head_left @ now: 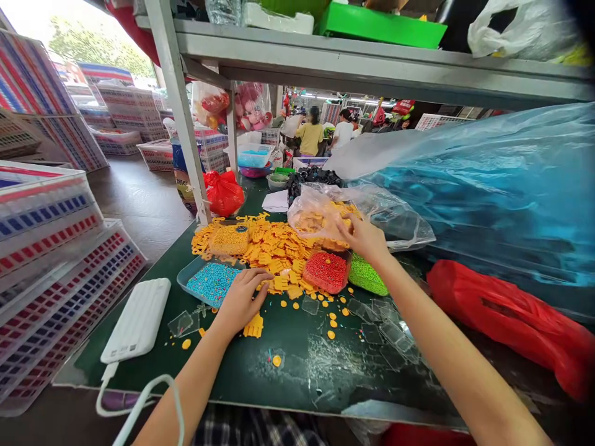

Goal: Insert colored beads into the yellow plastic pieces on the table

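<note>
My left hand (pixel 245 299) rests low over the table, palm down with fingers stretched out. It lies between a tray of blue beads (pixel 211 284) and a heap of flat yellow plastic pieces (pixel 279 244), with a few yellow pieces (pixel 253 326) below it. Farther back, my right hand (pixel 365 235) has its fingers closed at the edge of a clear plastic bag (pixel 309 207) holding more yellow pieces. Its fingertips are partly hidden. Near the right wrist are a tray of red beads (pixel 326 272) and a lot of green beads (pixel 367 274). Yellow beads (pixel 230 240) sit on the heap.
A white power bank (pixel 136 319) with a cable lies at the left. Small clear plastic squares (pixel 388 331) and yellow discs (pixel 331 334) are scattered in front. Red (pixel 506 316) and blue plastic bags (pixel 502 198) crowd the right. A metal shelf (pixel 372 59) spans overhead.
</note>
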A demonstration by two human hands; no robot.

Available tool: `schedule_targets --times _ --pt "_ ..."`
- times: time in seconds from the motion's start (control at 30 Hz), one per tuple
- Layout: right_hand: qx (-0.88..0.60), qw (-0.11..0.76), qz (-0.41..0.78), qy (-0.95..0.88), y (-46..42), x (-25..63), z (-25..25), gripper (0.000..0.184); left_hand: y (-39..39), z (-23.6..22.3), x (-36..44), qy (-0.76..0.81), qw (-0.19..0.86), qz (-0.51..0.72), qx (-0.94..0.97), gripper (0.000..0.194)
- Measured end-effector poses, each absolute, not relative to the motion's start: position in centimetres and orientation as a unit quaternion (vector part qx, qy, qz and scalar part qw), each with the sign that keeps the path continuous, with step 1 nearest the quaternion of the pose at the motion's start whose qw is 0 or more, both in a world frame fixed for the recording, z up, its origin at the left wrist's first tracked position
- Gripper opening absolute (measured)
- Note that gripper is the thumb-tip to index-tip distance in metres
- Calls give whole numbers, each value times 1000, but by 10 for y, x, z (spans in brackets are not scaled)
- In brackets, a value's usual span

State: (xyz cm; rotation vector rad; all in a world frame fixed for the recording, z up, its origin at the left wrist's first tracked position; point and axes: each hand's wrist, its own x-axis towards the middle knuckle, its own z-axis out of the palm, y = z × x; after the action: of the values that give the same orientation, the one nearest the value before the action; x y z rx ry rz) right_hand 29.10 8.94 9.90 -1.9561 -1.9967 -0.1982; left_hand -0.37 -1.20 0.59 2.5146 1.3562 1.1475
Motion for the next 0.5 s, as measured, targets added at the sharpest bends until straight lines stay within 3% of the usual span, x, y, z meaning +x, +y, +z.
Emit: schedule_targets --times 0.17,0.37,0.5 --pt "-532 217 -111 -811 30 267 62 36 -10 0 0 454 9 336 825 25" --pt "-445 274 -118 -845 -2 255 29 31 -6 -11 4 494 15 254 831 28" --pt "-380 257 -104 -882 -8 249 16 25 -5 -16 3 523 35 239 818 34"
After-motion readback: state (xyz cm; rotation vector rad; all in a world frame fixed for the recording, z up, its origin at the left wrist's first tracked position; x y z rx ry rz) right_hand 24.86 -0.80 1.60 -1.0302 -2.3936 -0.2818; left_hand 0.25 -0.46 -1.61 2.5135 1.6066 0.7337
